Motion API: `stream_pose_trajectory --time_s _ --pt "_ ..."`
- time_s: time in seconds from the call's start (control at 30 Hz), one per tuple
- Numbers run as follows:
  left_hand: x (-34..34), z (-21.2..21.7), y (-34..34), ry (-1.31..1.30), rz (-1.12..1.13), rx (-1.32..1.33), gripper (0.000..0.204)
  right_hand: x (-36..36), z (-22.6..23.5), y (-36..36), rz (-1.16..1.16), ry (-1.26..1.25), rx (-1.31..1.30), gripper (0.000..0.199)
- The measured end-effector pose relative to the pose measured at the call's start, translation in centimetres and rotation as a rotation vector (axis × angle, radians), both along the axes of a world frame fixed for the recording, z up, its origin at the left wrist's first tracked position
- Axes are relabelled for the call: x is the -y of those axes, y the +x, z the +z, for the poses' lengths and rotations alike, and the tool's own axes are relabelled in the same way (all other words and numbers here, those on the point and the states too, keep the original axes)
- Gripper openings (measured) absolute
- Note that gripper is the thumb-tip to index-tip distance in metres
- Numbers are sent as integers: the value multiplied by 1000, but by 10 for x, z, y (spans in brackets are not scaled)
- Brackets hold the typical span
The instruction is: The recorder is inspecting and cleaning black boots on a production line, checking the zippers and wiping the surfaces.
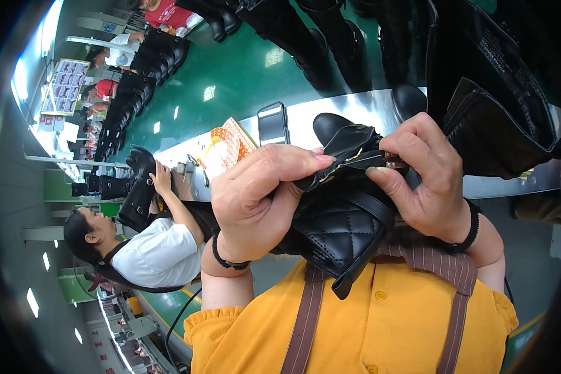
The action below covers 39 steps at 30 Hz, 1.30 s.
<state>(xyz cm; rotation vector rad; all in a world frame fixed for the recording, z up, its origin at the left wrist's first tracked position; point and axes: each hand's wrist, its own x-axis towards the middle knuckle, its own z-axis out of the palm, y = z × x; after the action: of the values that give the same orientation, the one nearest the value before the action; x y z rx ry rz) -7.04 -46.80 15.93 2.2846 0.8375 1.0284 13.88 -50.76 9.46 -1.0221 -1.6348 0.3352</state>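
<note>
A black boot with a quilted leather panel (340,230) lies across my front, its upper part folded toward me. My left hand (252,193) pinches the boot's open edge between thumb and forefinger, where a pale yellowish line runs along the rim. Between the thumb and fingers of my right hand (427,177) is a small dark tool with narrow blades, seemingly thread snips (366,160). Its tips meet the edge close to my left thumb; whether they cut a thread there is too small to tell. A rounded black toe (330,128) shows just beyond, partly covered.
Beyond my hands, a phone (273,124) and an orange-and-white patterned sheet (230,143) lie on the metal table (305,115). A tall open boot (492,118) stands close on my right. More black boots (293,37) line the far side. At left, a co-worker (149,249) handles another boot (140,187).
</note>
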Motion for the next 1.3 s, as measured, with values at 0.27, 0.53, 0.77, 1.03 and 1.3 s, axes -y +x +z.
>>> stream_pose_trajectory --time_s 0.27,0.53,0.77,1.03,1.3 --pt "-5 -1 0 -20 -31 -13 16 -4 -1 5 -9 52 80 26" --pt "-9 -3 1 -203 -96 36 19 -5 0 7 69 51 59 26" --pt "-8 -12 -4 -248 -101 125 34 -4 2 14 39 -38 -64 23" --pt "-9 -6 2 -234 -86 79 12 0 2 13 55 -40 31 23" --pt "-11 -7 5 -196 -103 103 13 -2 2 17 79 -19 55 25"
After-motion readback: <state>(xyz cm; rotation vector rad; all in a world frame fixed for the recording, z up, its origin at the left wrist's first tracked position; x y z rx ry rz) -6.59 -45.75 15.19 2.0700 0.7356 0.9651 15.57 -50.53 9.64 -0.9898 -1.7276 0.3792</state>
